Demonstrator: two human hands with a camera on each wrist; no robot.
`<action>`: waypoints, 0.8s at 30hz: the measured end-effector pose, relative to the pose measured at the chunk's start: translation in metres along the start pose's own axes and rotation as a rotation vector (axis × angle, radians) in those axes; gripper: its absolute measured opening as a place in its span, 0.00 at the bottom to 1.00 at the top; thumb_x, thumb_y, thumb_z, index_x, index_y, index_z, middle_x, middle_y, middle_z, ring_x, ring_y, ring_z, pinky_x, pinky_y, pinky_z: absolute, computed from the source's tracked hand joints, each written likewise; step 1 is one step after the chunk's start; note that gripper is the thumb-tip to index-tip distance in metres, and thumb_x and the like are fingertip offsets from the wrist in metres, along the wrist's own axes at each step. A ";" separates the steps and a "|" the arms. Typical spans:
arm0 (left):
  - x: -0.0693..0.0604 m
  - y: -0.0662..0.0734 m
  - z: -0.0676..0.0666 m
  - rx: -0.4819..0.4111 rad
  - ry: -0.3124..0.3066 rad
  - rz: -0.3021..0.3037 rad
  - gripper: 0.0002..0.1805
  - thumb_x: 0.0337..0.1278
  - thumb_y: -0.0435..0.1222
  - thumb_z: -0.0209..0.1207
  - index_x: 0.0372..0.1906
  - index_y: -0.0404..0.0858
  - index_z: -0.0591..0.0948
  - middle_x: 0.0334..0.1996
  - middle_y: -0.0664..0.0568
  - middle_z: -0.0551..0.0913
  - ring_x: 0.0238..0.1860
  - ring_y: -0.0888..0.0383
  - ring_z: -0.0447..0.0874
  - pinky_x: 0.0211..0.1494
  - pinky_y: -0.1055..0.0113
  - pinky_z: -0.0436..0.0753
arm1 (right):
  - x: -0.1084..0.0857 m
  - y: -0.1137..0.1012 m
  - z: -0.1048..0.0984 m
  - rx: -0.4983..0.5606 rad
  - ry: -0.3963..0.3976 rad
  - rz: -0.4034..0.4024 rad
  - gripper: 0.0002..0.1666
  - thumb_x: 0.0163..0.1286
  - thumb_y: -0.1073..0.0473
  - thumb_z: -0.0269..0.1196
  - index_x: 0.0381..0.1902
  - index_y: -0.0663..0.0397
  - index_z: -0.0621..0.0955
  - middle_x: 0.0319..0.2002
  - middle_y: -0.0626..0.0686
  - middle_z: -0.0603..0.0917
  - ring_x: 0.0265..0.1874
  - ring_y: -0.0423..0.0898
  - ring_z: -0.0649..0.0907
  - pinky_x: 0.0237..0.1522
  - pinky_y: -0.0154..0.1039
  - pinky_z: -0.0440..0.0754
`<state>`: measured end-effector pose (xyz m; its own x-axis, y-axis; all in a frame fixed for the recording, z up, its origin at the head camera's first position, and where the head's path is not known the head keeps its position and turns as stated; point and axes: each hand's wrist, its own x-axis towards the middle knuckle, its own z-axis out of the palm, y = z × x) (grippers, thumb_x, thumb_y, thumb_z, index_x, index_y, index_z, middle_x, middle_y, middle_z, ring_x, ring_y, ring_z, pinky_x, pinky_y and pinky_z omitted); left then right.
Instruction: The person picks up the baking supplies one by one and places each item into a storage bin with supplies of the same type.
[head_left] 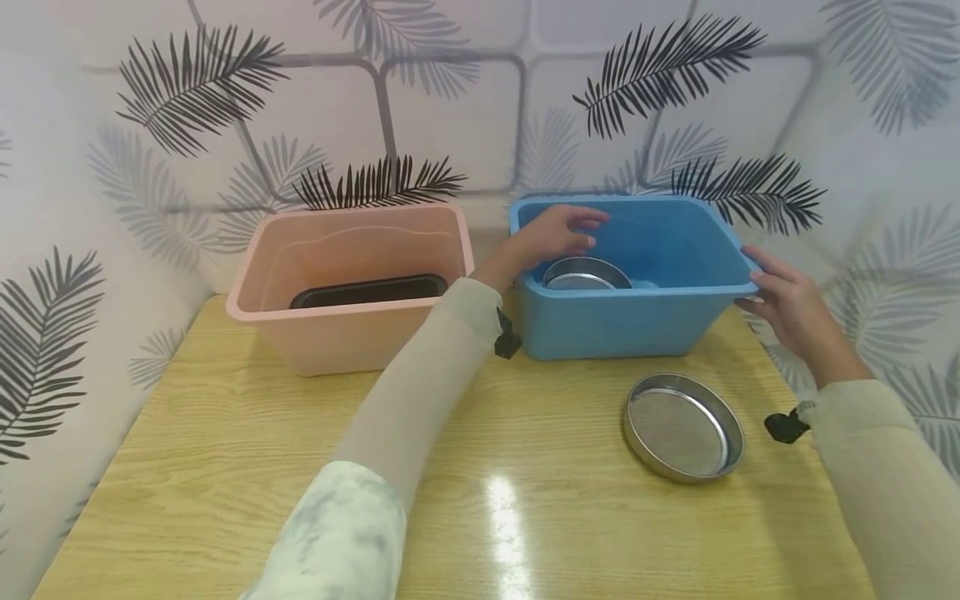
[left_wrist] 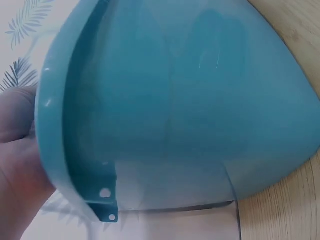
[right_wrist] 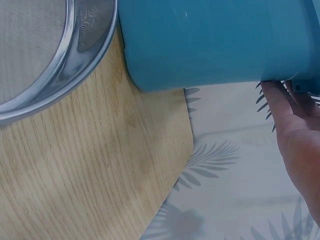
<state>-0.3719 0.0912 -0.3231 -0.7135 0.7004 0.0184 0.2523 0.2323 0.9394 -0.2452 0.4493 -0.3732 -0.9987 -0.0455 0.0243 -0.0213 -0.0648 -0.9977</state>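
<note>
A blue plastic bin (head_left: 611, 325) stands at the back right of the wooden table. My left hand (head_left: 558, 232) reaches over its left rim, fingers loosely extended and holding nothing. Below those fingers, inside the bin, sits a round metal sieve-like piece (head_left: 585, 275), its lower part hidden by the front wall. At the bin's right end my right hand (head_left: 787, 296) holds the rim, with fingers above and beneath it; the right wrist view shows fingers (right_wrist: 280, 102) against the underside. In front of the bin lies a round metal sieve (head_left: 684, 427) with fine mesh.
To the left stands a pink plastic bin (head_left: 348, 337) with a dark, long-shaped item (head_left: 371, 292) inside. The wooden table (head_left: 247, 467) ends close to the right arm. A wall with a leaf pattern (head_left: 450, 108) rises directly behind both bins.
</note>
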 end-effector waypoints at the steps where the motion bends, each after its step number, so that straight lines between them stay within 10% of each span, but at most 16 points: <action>1: -0.002 0.000 0.000 -0.019 -0.004 0.009 0.26 0.71 0.26 0.55 0.72 0.38 0.72 0.70 0.44 0.73 0.66 0.52 0.77 0.61 0.67 0.82 | 0.000 0.000 0.000 0.012 0.000 -0.002 0.37 0.80 0.60 0.53 0.81 0.53 0.54 0.81 0.55 0.51 0.53 0.33 0.82 0.47 0.27 0.85; 24: -0.075 0.007 0.033 -0.260 -0.104 0.180 0.28 0.68 0.31 0.61 0.72 0.40 0.72 0.67 0.49 0.77 0.64 0.58 0.80 0.64 0.65 0.80 | 0.002 -0.001 0.000 0.047 0.002 0.009 0.38 0.80 0.61 0.52 0.81 0.53 0.52 0.81 0.59 0.44 0.52 0.32 0.82 0.46 0.28 0.85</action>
<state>-0.2948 0.0628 -0.3296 -0.5988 0.7828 0.1693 0.1829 -0.0722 0.9805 -0.2467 0.4496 -0.3724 -0.9989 -0.0440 0.0150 -0.0100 -0.1113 -0.9937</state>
